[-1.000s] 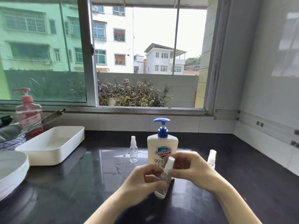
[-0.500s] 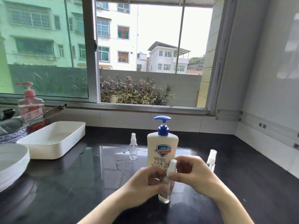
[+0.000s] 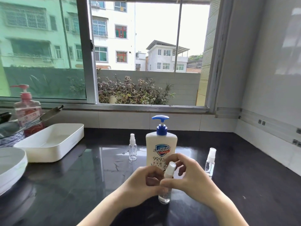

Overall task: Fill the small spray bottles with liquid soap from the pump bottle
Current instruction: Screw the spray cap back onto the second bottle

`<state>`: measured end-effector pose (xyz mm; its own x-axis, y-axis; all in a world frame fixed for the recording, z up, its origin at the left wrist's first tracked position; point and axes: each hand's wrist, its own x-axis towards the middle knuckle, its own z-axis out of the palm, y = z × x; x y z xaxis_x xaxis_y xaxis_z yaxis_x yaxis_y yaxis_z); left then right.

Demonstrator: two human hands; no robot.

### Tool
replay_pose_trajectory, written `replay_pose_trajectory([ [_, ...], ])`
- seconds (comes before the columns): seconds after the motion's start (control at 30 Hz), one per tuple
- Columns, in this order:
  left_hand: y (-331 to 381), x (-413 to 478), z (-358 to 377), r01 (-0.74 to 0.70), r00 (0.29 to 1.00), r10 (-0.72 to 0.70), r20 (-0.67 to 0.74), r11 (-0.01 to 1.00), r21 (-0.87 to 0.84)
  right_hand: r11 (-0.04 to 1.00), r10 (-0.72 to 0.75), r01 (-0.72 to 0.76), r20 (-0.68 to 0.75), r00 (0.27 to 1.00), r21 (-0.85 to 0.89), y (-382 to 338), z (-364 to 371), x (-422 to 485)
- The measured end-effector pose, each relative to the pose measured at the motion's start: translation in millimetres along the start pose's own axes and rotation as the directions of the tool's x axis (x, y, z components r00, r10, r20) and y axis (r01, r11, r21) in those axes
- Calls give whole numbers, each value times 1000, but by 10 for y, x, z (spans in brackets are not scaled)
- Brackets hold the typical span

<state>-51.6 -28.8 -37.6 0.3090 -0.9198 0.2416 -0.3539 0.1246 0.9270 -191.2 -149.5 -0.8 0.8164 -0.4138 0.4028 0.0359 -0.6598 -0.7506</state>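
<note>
A white Safeguard pump bottle point(image 3: 160, 144) with a blue pump stands upright on the dark counter. Just in front of it I hold a small clear spray bottle point(image 3: 164, 195) with a white cap. My left hand point(image 3: 143, 185) grips its body. My right hand point(image 3: 190, 176) pinches the bottle just below the white spray head, thumb in front. A second small spray bottle point(image 3: 132, 150) stands left of the pump bottle. A third point(image 3: 210, 162) stands to its right, behind my right hand.
A white rectangular tray point(image 3: 48, 142) sits at the left, with a white round dish point(image 3: 11, 167) nearer me. A pink pump bottle point(image 3: 27, 110) and dark utensils stand at the far left by the window sill. White tiled wall runs along the right.
The held spray bottle stays in both hands. My right fingers have shifted lower around the spray head, leaving the white cap more exposed. The view has dipped slightly.
</note>
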Motion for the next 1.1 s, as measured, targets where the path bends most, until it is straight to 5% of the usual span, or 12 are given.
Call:
replay_pose_trajectory([
  [0.2, 13, 6, 9, -5, 1000, 5, -15, 1000, 26, 944, -71, 25, 129, 989, 329, -20, -85, 2],
  [0.7, 24, 4, 5, -39, 999, 40, -27, 997, 62, 995, -95, 97, -204, 974, -1, -73, 138, 19],
  [0.83, 18, 4, -3, -40, 999, 41, -14, 998, 42, 994, -86, 79, -109, 990, -73, -85, 97, -2],
  [1.0, 13, 15, -6, -21, 1000, 22, -16, 999, 48, 956, -92, 62, 92, 992, 285, -41, -73, -5],
  [1.1, 18, 10, -13, -22, 1000, 23, -17, 997, 67, 969, -84, 73, 35, 996, 235, -23, -19, 17],
])
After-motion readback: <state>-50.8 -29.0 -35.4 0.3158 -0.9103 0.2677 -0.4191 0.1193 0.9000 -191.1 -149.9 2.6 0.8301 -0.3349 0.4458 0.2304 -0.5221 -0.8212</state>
